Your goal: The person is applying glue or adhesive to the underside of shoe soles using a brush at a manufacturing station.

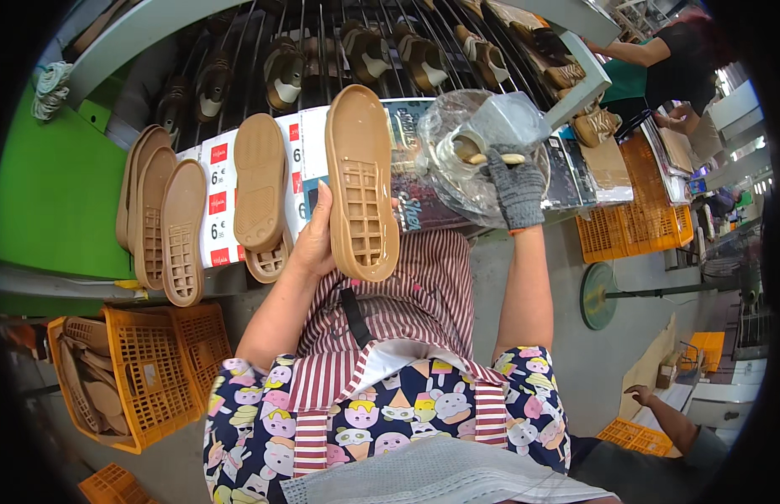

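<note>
Upright in my left hand (317,238) is a tan shoe sole (362,181), its gridded inner side facing me and its surface glossy. My thumb lies along its left edge; the other fingers are mostly behind it. My right hand (519,191), in a grey knit glove, grips a brush (503,158) by its pale handle. The brush head reaches into a metal pot (447,154), which sits in a plastic-covered round dish (434,182). Beside the pot is a translucent container (513,118). Two stacked soles (260,185) and several leaning soles (183,227) are to the left.
Shoes (283,76) stand on a rack of metal rods beyond the printed work surface (218,189). A green panel (50,181) is at left. Orange crates (155,370) hold soles at lower left; another crate (638,225) is right. Co-workers (671,71) are at the right.
</note>
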`<state>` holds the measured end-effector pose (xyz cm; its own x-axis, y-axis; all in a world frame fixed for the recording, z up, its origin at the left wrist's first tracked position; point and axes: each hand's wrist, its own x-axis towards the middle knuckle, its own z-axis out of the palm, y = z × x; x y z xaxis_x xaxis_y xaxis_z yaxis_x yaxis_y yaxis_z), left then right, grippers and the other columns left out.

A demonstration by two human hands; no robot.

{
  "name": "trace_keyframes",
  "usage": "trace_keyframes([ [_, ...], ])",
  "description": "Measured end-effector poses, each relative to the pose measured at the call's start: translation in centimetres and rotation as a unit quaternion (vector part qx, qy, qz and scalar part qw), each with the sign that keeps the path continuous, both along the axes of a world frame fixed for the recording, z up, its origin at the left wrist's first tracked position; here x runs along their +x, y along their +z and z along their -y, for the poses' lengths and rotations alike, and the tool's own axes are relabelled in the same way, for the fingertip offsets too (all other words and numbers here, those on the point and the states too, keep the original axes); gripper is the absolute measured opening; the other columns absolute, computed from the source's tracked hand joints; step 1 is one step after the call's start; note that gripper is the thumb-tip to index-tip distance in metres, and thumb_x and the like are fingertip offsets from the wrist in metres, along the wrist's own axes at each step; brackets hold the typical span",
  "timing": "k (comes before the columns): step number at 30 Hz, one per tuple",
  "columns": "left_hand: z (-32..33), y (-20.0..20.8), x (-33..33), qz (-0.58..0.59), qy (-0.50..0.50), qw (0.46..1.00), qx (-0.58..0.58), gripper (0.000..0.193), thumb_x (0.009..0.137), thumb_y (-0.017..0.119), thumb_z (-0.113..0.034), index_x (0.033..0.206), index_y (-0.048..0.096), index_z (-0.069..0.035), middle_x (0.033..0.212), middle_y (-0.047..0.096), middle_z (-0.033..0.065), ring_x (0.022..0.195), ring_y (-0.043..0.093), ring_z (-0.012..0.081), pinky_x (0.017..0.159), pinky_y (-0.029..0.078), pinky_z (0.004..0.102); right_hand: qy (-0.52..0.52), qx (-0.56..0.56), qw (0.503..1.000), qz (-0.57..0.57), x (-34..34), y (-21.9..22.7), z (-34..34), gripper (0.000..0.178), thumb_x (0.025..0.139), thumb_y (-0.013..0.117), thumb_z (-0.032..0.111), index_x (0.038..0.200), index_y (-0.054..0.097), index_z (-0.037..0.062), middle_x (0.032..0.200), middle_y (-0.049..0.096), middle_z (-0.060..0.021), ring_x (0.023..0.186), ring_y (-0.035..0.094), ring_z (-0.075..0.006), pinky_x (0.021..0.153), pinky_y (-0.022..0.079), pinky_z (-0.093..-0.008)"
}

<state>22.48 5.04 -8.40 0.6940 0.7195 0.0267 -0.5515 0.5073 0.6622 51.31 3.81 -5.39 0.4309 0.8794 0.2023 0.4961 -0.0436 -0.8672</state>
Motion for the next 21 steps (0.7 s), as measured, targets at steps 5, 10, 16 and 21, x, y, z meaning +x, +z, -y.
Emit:
trace_keyframes([
  [5, -0.4, 0.2, 0.3, -0.015, 0.038, 0.998, -0.050, 0.073, 0.091, 0.016, -0.060, 0.135, 0.031, -0.004, 0.119, 0.051, 0.0232, 0.090, 0.062, 0.0276, 0.071, 0.057, 0.0352, 0.013, 0.050, 0.997, -0.063, 0.9, 0.2, 1.3, 0.017, 0.085, 0.061, 0.011, 0.096, 0.061, -0.0024, 0.077, 0.064, -0.0092, 0.063, 0.061, -0.0137, 0.054, 0.050, -0.0236],
  [10, -0.4, 0.6, 0.4, 0.021, 0.012, 0.996, -0.083, 0.072, 0.091, 0.016, -0.058, 0.134, 0.031, -0.003, 0.113, 0.053, 0.0241, 0.085, 0.063, 0.0282, 0.068, 0.056, 0.0355, -0.010, 0.023, 0.995, -0.094, 0.4, 2.0, 3.1, 0.018, 0.086, 0.059, 0.010, 0.098, 0.058, -0.0035, 0.078, 0.063, -0.0098, 0.061, 0.062, -0.0148, 0.055, 0.052, -0.0250],
  [16, 0.2, 0.8, 0.9, -0.005, -0.021, 0.996, -0.085, 0.072, 0.092, 0.017, -0.058, 0.134, 0.032, -0.002, 0.112, 0.053, 0.0263, 0.084, 0.063, 0.0292, 0.068, 0.056, 0.0366, 0.050, 0.186, 0.962, -0.193, -4.6, 5.3, 4.1, 0.018, 0.088, 0.055, 0.010, 0.099, 0.058, -0.0039, 0.085, 0.064, -0.0123, 0.066, 0.064, -0.0162, 0.060, 0.054, -0.0258],
  [21, 1.3, 1.3, 1.1, 0.015, -0.081, 0.993, -0.086, 0.070, 0.092, 0.016, -0.057, 0.136, 0.030, -0.005, 0.115, 0.051, 0.0269, 0.090, 0.063, 0.0310, 0.069, 0.056, 0.0379, 0.004, 0.216, 0.956, -0.200, -5.5, 3.3, 1.9, 0.017, 0.084, 0.059, 0.004, 0.099, 0.060, -0.0046, 0.086, 0.065, -0.0146, 0.072, 0.064, -0.0171, 0.067, 0.054, -0.0256],
])
